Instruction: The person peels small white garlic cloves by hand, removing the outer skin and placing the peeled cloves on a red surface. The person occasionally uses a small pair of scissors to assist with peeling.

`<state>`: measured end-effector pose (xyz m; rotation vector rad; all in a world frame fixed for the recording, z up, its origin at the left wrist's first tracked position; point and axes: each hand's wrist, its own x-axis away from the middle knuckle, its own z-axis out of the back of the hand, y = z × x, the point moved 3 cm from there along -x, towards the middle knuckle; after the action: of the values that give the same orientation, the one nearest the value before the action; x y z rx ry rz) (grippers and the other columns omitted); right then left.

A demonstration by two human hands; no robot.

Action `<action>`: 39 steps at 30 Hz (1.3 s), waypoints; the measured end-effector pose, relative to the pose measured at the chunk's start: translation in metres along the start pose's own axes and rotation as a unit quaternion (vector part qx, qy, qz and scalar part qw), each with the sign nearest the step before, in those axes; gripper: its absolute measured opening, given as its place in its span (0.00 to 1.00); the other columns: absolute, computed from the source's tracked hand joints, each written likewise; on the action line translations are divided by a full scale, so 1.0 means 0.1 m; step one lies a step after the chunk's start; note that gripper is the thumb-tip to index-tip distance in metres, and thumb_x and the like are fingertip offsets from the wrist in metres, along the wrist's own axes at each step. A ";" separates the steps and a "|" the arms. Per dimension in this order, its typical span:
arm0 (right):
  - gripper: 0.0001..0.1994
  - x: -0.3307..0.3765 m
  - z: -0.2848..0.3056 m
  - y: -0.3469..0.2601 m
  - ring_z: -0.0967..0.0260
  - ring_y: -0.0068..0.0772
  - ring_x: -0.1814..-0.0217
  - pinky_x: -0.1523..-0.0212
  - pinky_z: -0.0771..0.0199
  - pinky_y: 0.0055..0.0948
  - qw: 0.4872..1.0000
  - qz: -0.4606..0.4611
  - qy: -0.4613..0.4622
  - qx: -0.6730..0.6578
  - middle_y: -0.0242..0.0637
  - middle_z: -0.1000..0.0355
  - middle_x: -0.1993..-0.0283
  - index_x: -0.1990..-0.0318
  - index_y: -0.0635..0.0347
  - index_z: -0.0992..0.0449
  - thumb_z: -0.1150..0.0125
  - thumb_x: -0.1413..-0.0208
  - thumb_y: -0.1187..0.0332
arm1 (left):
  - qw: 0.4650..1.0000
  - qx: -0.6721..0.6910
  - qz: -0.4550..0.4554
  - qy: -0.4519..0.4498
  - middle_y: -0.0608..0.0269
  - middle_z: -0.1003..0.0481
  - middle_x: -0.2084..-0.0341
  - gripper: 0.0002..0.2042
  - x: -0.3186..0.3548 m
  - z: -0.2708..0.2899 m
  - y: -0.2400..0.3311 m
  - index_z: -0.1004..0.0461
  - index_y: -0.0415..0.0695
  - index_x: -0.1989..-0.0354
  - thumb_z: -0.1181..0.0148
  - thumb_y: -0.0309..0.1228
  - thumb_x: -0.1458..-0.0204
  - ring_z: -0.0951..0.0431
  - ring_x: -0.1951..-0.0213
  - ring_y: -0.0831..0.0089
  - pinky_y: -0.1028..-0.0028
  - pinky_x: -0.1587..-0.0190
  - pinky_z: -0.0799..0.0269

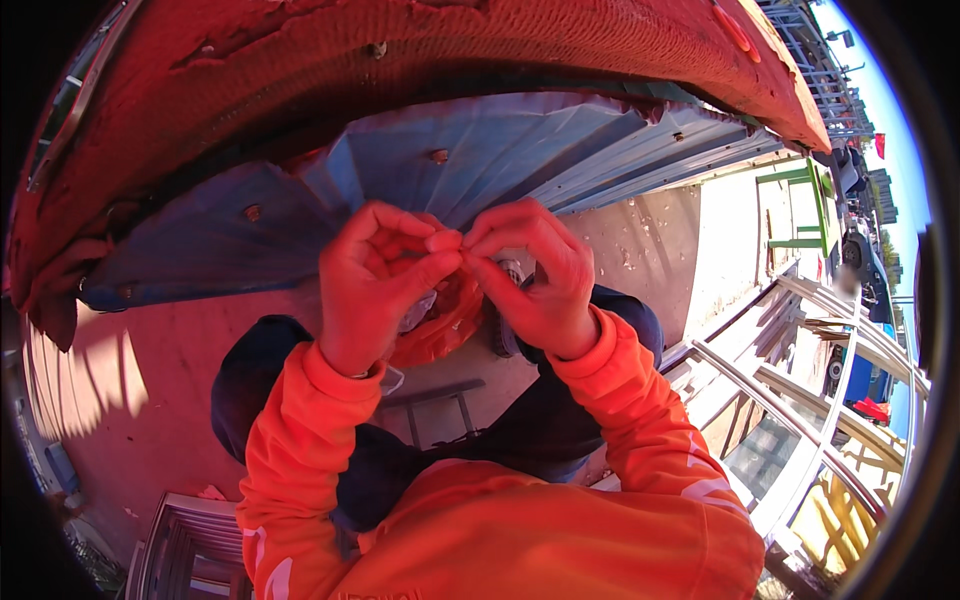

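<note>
My left hand [365, 275] and my right hand [540, 265] meet in front of me, fingertips pinched together and nearly touching. Whatever sits between the fingertips is too small to make out. Below them, between my knees, is an orange-red plastic bag [440, 335], with something pale and crinkled at its opening. Both hands are above the bag, and they partly hide it. Orange sleeves cover my forearms.
Ahead is a blue corrugated metal sheet [500, 150] with rusty bolts, under a red covering [450, 40]. White metal frames [810, 420] lean at the right, with a green stand [820, 210] beyond. Stacked frames [190, 550] lie at lower left.
</note>
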<state>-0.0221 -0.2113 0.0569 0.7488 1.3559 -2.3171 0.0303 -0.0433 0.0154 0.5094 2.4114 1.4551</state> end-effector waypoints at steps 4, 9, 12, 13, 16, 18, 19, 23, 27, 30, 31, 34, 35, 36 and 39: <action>0.12 0.01 -0.02 0.03 0.23 0.30 0.63 0.65 0.22 0.25 0.999 -0.009 -0.016 -0.026 0.39 0.25 0.60 0.62 0.64 0.25 0.32 0.51 0.87 | 0.998 0.053 0.034 -0.015 0.58 0.19 0.58 0.10 0.00 0.04 -0.10 0.27 0.38 0.57 0.31 0.18 0.42 0.18 0.55 0.75 0.74 0.51 0.21; 0.12 0.06 -0.06 0.01 0.23 0.33 0.63 0.62 0.24 0.28 0.990 -0.074 -0.102 -0.065 0.39 0.23 0.62 0.63 0.62 0.24 0.32 0.53 0.86 | 0.988 0.127 0.080 0.019 0.60 0.18 0.57 0.07 -0.02 0.08 -0.15 0.24 0.39 0.55 0.33 0.24 0.38 0.18 0.56 0.76 0.75 0.52 0.22; 0.11 0.09 -0.09 0.00 0.24 0.31 0.64 0.62 0.25 0.26 0.981 -0.077 -0.143 -0.109 0.38 0.24 0.63 0.62 0.63 0.23 0.33 0.52 0.86 | 0.989 0.122 0.072 0.030 0.61 0.18 0.57 0.10 -0.04 0.08 -0.15 0.23 0.38 0.50 0.35 0.27 0.36 0.18 0.57 0.76 0.75 0.53 0.22; 0.11 0.08 -0.07 0.01 0.25 0.30 0.64 0.61 0.25 0.26 0.983 -0.084 -0.128 -0.098 0.37 0.24 0.62 0.62 0.63 0.23 0.33 0.51 0.86 | 0.990 0.118 0.071 0.033 0.61 0.18 0.57 0.11 -0.04 0.08 -0.15 0.23 0.38 0.48 0.36 0.29 0.35 0.18 0.57 0.76 0.76 0.53 0.22; 0.10 0.03 0.07 0.07 0.25 0.27 0.65 0.61 0.26 0.24 0.989 -0.114 -0.074 -0.063 0.36 0.25 0.62 0.62 0.64 0.23 0.34 0.50 0.85 | 0.992 0.079 0.100 0.007 0.61 0.18 0.56 0.14 -0.02 0.08 -0.10 0.23 0.37 0.44 0.39 0.32 0.32 0.18 0.57 0.77 0.77 0.53 0.23; 0.10 0.03 0.15 0.13 0.25 0.26 0.64 0.60 0.26 0.23 0.988 -0.144 -0.027 -0.039 0.36 0.25 0.61 0.62 0.65 0.22 0.34 0.50 0.85 | 0.991 0.084 0.102 -0.010 0.61 0.18 0.56 0.15 0.00 0.06 -0.11 0.23 0.37 0.43 0.41 0.35 0.31 0.18 0.56 0.77 0.77 0.53 0.24; 0.10 0.02 0.14 0.13 0.25 0.25 0.65 0.63 0.26 0.23 0.992 -0.121 -0.017 -0.034 0.36 0.25 0.61 0.60 0.65 0.22 0.34 0.49 0.85 | 0.991 0.086 0.103 -0.019 0.61 0.18 0.55 0.16 0.00 0.06 -0.11 0.23 0.37 0.42 0.42 0.36 0.30 0.19 0.56 0.78 0.78 0.53 0.24; 0.11 0.00 0.01 0.06 0.24 0.24 0.66 0.69 0.25 0.23 0.995 -0.082 0.007 -0.056 0.38 0.26 0.57 0.56 0.66 0.20 0.33 0.47 0.85 | 0.990 0.095 0.093 -0.046 0.61 0.18 0.54 0.14 -0.01 0.06 -0.16 0.23 0.37 0.42 0.40 0.32 0.31 0.19 0.55 0.78 0.77 0.52 0.24; 0.14 0.01 0.02 0.06 0.23 0.25 0.64 0.62 0.24 0.24 0.996 -0.079 -0.003 -0.040 0.38 0.26 0.56 0.54 0.66 0.19 0.28 0.50 0.84 | 0.991 0.091 0.092 -0.036 0.62 0.18 0.54 0.13 0.00 0.01 -0.17 0.23 0.36 0.43 0.40 0.28 0.32 0.20 0.55 0.78 0.76 0.51 0.24; 0.14 0.01 0.02 0.07 0.23 0.26 0.64 0.63 0.23 0.24 0.996 -0.082 -0.006 -0.035 0.38 0.25 0.57 0.56 0.66 0.19 0.28 0.51 0.83 | 0.992 0.089 0.083 -0.042 0.62 0.19 0.55 0.12 0.01 0.03 -0.16 0.23 0.36 0.45 0.39 0.26 0.33 0.19 0.54 0.77 0.75 0.49 0.23; 0.13 0.01 0.02 0.07 0.23 0.26 0.64 0.63 0.23 0.24 0.996 -0.084 -0.005 -0.038 0.38 0.25 0.57 0.57 0.66 0.19 0.28 0.51 0.83 | 0.992 0.086 0.080 -0.047 0.62 0.19 0.55 0.11 0.01 0.03 -0.16 0.22 0.36 0.45 0.39 0.26 0.33 0.19 0.54 0.77 0.75 0.49 0.23; 0.10 0.01 0.02 0.07 0.24 0.26 0.64 0.63 0.23 0.24 0.994 -0.094 -0.004 -0.048 0.39 0.25 0.57 0.61 0.65 0.20 0.27 0.51 0.83 | 0.994 0.077 0.066 -0.050 0.62 0.19 0.55 0.10 0.01 0.02 -0.15 0.22 0.36 0.46 0.39 0.25 0.33 0.19 0.54 0.76 0.74 0.48 0.23; 0.10 0.02 0.02 0.07 0.24 0.26 0.64 0.63 0.23 0.24 0.994 -0.100 -0.005 -0.052 0.39 0.25 0.58 0.62 0.65 0.21 0.27 0.51 0.84 | 0.994 0.082 0.061 -0.050 0.62 0.19 0.56 0.10 0.01 0.02 -0.15 0.22 0.36 0.46 0.39 0.25 0.33 0.19 0.54 0.76 0.74 0.48 0.23; 0.10 0.03 0.03 0.08 0.25 0.26 0.64 0.63 0.24 0.24 0.993 -0.105 -0.006 -0.056 0.39 0.25 0.58 0.63 0.65 0.21 0.27 0.51 0.84 | 0.993 0.087 0.056 -0.049 0.62 0.19 0.56 0.10 0.01 0.03 -0.16 0.23 0.36 0.47 0.39 0.25 0.34 0.20 0.54 0.76 0.74 0.48 0.24; 0.10 0.04 0.00 0.09 0.26 0.26 0.64 0.63 0.24 0.24 0.995 -0.086 -0.028 -0.042 0.39 0.25 0.58 0.64 0.64 0.22 0.27 0.51 0.84 | 0.994 0.088 0.050 -0.033 0.62 0.19 0.56 0.11 0.00 0.02 -0.17 0.23 0.36 0.46 0.38 0.25 0.34 0.20 0.55 0.77 0.75 0.50 0.24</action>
<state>-0.0205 -0.2157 0.0485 0.5555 1.5360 -2.3746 0.0286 -0.0493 -0.0005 0.7162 2.5075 1.2484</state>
